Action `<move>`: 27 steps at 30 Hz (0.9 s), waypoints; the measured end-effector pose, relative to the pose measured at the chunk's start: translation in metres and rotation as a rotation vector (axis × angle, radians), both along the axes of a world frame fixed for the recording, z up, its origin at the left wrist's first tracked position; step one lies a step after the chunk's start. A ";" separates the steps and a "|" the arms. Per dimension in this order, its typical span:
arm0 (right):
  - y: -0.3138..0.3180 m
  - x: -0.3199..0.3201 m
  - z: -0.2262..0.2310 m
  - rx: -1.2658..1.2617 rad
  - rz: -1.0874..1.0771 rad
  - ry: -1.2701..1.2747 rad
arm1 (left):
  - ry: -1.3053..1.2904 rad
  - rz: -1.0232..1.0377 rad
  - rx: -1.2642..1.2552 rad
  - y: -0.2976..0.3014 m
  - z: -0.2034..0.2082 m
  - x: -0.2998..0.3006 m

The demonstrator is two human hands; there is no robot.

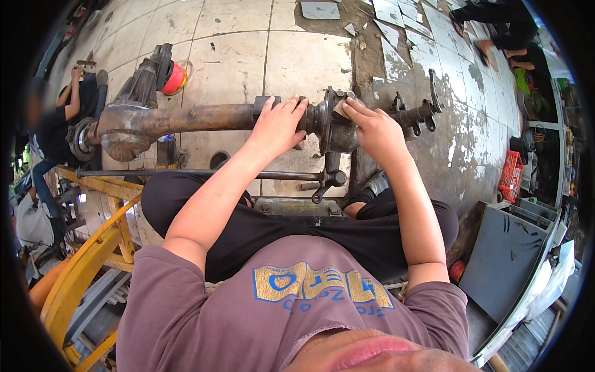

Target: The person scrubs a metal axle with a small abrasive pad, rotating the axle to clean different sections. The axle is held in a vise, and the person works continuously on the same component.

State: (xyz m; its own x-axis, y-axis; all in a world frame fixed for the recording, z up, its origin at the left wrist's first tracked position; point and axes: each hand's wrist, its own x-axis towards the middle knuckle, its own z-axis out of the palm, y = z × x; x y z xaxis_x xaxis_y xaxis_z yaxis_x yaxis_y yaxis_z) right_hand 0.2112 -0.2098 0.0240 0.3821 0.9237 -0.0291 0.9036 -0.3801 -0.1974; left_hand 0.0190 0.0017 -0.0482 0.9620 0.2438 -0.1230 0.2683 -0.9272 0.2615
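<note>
A long, rusty vehicle axle housing (pixel 204 118) lies crosswise in front of me, its bulky differential end (pixel 127 127) to the left. My left hand (pixel 279 124) grips the tube near its right end, fingers over the top and thumb on the near side. At the steering knuckle (pixel 341 133), my right hand (pixel 378 133) presses a small tan piece (pixel 341 110) against the metal with its fingertips. Whether that piece is cloth or sandpaper, I cannot tell. Below the housing runs a thin tie rod (pixel 248 174) with a joint at its right end.
A yellow metal frame (pixel 87 273) stands at my left. Behind the differential is a red-and-yellow round object (pixel 175 79). To my right are a grey cabinet (pixel 502 254) and a red crate (pixel 511 177). Broken tiles (pixel 393 59) lie ahead. Other people sit left and stand far right.
</note>
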 end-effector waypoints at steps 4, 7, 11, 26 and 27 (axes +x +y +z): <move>0.004 -0.003 0.019 -0.115 0.037 -0.044 | -0.010 0.010 0.006 0.001 0.001 -0.002; 0.001 -0.004 0.005 -0.042 0.015 -0.032 | -0.016 0.008 -0.002 0.000 -0.001 -0.002; -0.001 -0.004 0.005 -0.006 0.025 -0.018 | -0.030 -0.004 0.011 0.000 0.000 -0.002; 0.006 -0.003 -0.002 -0.009 0.050 0.020 | -0.016 0.006 0.001 0.001 0.000 -0.001; 0.004 -0.005 0.003 -0.068 0.054 0.027 | -0.014 0.004 0.000 0.002 0.000 -0.001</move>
State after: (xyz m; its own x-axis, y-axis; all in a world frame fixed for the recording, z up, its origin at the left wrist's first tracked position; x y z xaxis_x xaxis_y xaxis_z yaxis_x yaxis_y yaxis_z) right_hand 0.2066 -0.2060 0.0270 0.3298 0.9385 -0.1020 0.9180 -0.3440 -0.1971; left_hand 0.0178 0.0032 -0.0479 0.9627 0.2472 -0.1096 0.2680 -0.9263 0.2648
